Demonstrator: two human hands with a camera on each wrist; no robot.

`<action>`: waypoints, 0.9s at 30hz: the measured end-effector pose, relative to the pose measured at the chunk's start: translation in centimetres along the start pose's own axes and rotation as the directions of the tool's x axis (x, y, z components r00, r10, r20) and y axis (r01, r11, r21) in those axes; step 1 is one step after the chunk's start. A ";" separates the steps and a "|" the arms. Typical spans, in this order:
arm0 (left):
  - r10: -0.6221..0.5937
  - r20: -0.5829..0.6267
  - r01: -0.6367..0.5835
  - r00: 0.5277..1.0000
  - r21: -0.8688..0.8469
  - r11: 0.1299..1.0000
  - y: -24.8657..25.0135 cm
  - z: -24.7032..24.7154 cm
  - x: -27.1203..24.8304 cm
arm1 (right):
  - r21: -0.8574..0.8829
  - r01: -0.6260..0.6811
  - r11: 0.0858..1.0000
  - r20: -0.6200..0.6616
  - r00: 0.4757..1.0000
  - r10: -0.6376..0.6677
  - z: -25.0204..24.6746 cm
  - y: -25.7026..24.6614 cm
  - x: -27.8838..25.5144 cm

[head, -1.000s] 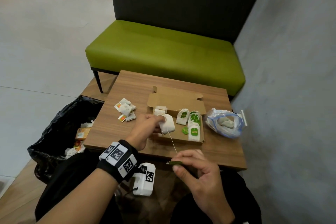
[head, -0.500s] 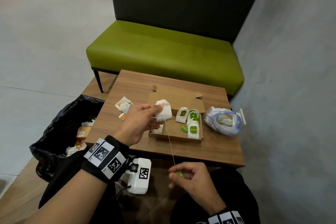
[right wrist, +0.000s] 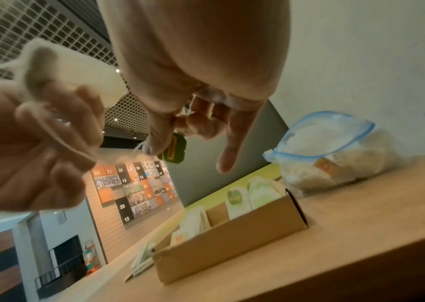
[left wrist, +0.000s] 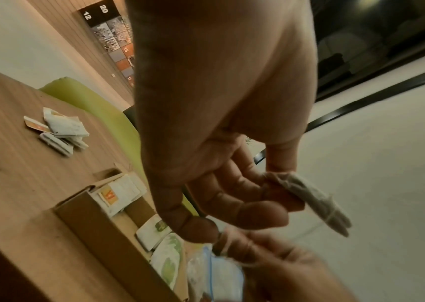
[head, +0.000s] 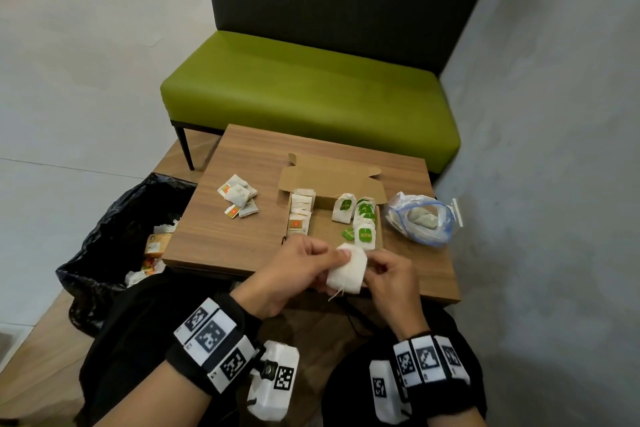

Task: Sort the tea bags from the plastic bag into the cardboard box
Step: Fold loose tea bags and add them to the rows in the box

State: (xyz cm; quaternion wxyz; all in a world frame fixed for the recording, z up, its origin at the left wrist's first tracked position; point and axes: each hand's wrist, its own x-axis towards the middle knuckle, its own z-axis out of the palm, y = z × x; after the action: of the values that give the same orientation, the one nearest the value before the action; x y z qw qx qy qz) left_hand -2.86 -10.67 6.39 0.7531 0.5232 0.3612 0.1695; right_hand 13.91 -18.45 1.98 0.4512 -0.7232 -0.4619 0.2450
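We hold one white paper tea bag (head: 347,270) in the air just above the near edge of the small wooden table (head: 221,239), in front of the cardboard box. Our left hand (head: 298,270) pinches the bag's upper part between thumb and curled fingers. Our right hand (head: 388,274) has thumb and forefinger closed on the bag's green paper tag (right wrist: 173,150), with the thin string (right wrist: 139,148) running between the two hands; the other fingers hang loose.

The open brown cardboard box (head: 329,218) sits at the middle of the table, its lid folded back toward the far edge. Along its left wall stands a row of white bags with orange tags (head: 300,211); along its right wall stand several green-tagged bags (head: 363,222). So we judge the sorting well under way, and this bag probably belongs with the green ones.

The clear zip-top plastic bag (head: 420,218) lies near the right edge and still holds a few bags. A loose pile of orange-tagged bags (head: 239,196) lies toward the left edge, outside the box. A black rubbish sack (head: 114,236) stands off the left edge, a green bench (head: 304,90) beyond the far edge.
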 end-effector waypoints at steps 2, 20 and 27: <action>-0.013 0.016 0.012 1.000 0.050 0.999 -0.8 0.1 -0.1 | 0.011 0.022 1.000 -0.037 0.999 -0.022 -0.7 -0.7 0.4; -0.018 0.024 0.017 1.000 0.036 0.999 -2.5 -0.6 1.3 | 0.179 0.200 0.963 0.074 0.974 -0.216 -0.7 -0.8 -0.6; 0.031 0.052 -0.033 0.998 0.041 0.999 -1.8 -1.0 1.6 | 0.185 0.190 0.964 0.085 0.974 -0.208 -0.8 -0.2 -0.1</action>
State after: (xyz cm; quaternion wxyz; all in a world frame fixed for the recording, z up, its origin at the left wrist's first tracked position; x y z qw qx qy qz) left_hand -2.69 -9.72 3.96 0.7483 0.5486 0.3366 0.1606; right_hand 14.41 -18.81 2.56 0.5110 -0.6169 -0.5317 0.2751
